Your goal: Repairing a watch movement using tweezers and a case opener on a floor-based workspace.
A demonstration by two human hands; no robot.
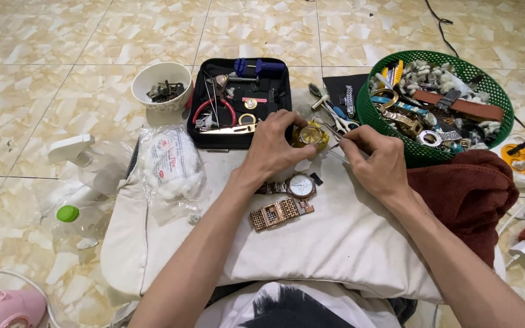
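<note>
Watches everywhere on this one, so here's my read from the head cam, left to right.

Off the cushion's (347,243) left edge, on the floor: one spray bottle (83,159), one green-capped bottle (71,218), one cotton bag (171,163). Past the cushion's far-left corner sits one white bowl (162,85) of small dark parts, then one black tool case (241,100), lid open, pliers and drivers inside.

Left hand (271,149) is at the cushion's far edge, fingers curled round a small yellowish holder (309,135) and pinning it down. Right hand (379,161) is pinched shut on a thin metal tool (335,138), tip touching the holder. I can't tell what's seated in the holder, it's too small.

Progress-wise I'd guess we're mid-job: two watches lie near the cushion's middle, just below the hands, one round-dial watch (299,185) and one gold square watch (277,212), neither being touched. Whether those are done or waiting, can't say.

Off the far-right corner: one green basket (396,143) heaped with more watches and straps, too tangled to count. One dark red cloth (469,194) covers the right edge.
</note>
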